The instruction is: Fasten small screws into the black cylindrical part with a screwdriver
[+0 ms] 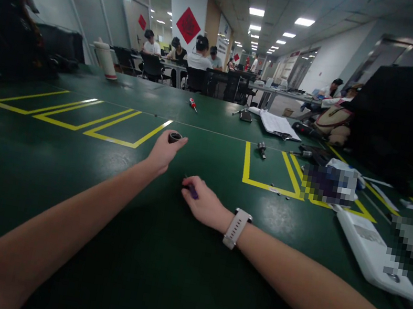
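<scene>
Our left hand (pixel 161 153) grips a dark round part (pixel 174 138) and our right hand (pixel 202 201), nearer and to its right, grips a purple tool (pixel 194 192); we judge that a loose left grip could let the part drop onto the table (pixel 122 246) beneath that hand.

Ceiling lights (pixel 256 12) shine above black chairs (pixel 153 67) and pale walls (pixel 338 52).

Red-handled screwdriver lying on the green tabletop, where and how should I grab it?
Likely best: pinch the red-handled screwdriver by its thick handle, coming from above. It lies flat on the green tabletop, with its thin shaft angled back toward you and nothing covering the handle.
</scene>
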Motion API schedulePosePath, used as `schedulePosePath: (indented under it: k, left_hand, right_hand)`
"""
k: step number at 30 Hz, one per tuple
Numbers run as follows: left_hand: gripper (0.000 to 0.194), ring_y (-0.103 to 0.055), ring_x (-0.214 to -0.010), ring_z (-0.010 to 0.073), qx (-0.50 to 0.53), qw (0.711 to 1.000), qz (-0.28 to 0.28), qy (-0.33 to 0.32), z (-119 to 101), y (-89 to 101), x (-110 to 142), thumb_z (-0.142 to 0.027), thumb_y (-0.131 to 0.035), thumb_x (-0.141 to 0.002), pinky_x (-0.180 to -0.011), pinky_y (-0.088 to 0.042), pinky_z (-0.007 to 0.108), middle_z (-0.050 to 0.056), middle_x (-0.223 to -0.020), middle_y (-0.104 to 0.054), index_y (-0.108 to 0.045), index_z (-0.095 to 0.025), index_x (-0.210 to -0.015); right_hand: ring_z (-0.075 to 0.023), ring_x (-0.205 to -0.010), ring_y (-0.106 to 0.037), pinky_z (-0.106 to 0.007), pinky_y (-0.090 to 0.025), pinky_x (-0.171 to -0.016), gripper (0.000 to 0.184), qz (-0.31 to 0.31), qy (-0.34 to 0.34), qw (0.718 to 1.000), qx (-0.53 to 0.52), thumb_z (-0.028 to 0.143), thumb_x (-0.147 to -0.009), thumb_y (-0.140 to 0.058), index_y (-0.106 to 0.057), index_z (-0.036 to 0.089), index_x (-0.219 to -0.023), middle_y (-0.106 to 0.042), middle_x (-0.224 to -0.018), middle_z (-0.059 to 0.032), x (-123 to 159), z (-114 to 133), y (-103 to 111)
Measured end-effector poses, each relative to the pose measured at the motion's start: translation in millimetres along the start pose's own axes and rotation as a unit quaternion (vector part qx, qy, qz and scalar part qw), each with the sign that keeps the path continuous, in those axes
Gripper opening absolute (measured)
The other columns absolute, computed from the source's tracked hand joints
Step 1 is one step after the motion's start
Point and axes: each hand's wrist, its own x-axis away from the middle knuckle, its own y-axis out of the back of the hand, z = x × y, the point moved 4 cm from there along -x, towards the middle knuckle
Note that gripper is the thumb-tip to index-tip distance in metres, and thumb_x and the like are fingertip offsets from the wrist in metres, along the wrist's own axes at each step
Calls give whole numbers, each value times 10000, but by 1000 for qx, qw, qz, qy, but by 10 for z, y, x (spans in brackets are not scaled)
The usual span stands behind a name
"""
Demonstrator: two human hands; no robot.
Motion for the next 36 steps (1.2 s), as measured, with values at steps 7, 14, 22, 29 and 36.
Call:
schedulePosePath:
  k: [7, 14, 22, 29, 36]
  left_hand:
    - [232, -525, -700, 123, -26, 998, 30, -44, -367, 117, 169, -233, -691, -610, -625, -422, 230, -15, -747, -563, -590, -177, -812]
    - [315, -573, -579, 96, 91, 967, 153, 184, -639, 146, 831, -87, -678, -624, -484, -429, 178, 15, -747, -608, -593, -156, -920]
    - [249, -643, -825, 181, 213, 904, 182, 323, -854, 13, 1444, 18, -594, -677, -756, -547, 264, 97, -881, -659, -632, -90, -899]
    - [294, -611, -969, 208, 257, 875, 202, 358, -885, -138, 1761, 4, -585, -694, -905, -500, 337, 77, -968, -669, -657, -132, -945]
    - [288, -591, -1014, 228, 218, 868, 259, 364, -756, -116, 1816, -101, -677, -662, -917, -477, 360, 64, -1009, -674, -677, -176, -940]
  right_hand:
    - [-194, -1183, -475, -403, -298, -1050, 236, 208, 216, 953, 50, 167, -858, -455, -511, 214, -1083, -574, -1202, -59, 729, 358, 10]
    - [-153, -1233, -426, -352, -294, -1074, 309, 215, 132, 967, 30, 124, -858, -463, -522, 176, -1157, -551, -1256, -69, 1549, 350, 451]
    - [-150, -758, -628, -307, -503, -733, 164, -130, -117, 922, -345, 284, -845, -524, -638, 167, -827, -680, -791, -39, 1424, 61, 675]
    - [-100, -494, -520, -291, -476, -669, 223, -131, -142, 905, -380, 274, -792, -578, -598, 163, -600, -573, -493, 22, 1502, -50, 634]
    - [-105, -523, -516, -326, -464, -751, 239, -126, -128, 922, -344, 294, -795, -573, -589, 172, -591, -560, -519, 28, 1523, -80, 650]
